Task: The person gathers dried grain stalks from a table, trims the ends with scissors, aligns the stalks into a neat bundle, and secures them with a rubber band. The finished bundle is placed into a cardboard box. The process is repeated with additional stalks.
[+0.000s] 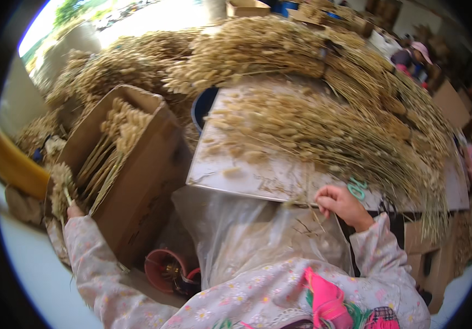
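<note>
At the far left, my left hand (74, 210) is closed round the stems of a small bunch of dried bunny-tail grass (60, 183), beside the cardboard box (142, 181). More dried grass bundles (127, 125) stand upright inside that box, fluffy heads up. My right hand (343, 205) is at the front edge of the white work board (241, 181), its fingertips pinched together. A thin stem shows just below them, but whether they grip it I cannot tell. Scissors with teal handles (358, 188) lie right by this hand. A wide spread of loose dried grass (302, 123) covers much of the board.
Thick bundled grass (258, 49) is heaped along the board's far side, with more piled behind the box. Clear plastic sheeting (236, 230) hangs in front of the board. A red bucket (162, 268) stands low beside the box. A person in a pink cap (421, 52) is at back right.
</note>
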{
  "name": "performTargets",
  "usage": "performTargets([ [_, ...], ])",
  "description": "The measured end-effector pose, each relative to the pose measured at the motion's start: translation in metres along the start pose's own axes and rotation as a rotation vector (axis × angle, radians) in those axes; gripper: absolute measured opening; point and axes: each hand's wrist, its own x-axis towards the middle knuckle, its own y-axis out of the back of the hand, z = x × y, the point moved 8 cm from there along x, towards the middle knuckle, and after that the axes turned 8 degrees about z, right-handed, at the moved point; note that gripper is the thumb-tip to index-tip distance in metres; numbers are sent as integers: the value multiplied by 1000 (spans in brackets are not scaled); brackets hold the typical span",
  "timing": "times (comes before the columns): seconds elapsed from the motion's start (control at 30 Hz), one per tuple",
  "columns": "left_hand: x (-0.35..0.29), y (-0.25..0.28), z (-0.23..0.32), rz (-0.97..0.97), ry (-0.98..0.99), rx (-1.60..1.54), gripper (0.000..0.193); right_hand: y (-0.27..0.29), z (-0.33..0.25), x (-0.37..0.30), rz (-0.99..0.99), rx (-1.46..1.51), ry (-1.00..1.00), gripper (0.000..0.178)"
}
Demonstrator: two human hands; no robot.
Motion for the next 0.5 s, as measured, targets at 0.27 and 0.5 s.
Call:
performTargets([
  [0.27,-35,29,95,-32,-759,677,90,128,-35,36,446,-258,197,12],
  [0.5,-134,38,173,-29,-899,517,61,200,-39,67,714,-846,469,14],
])
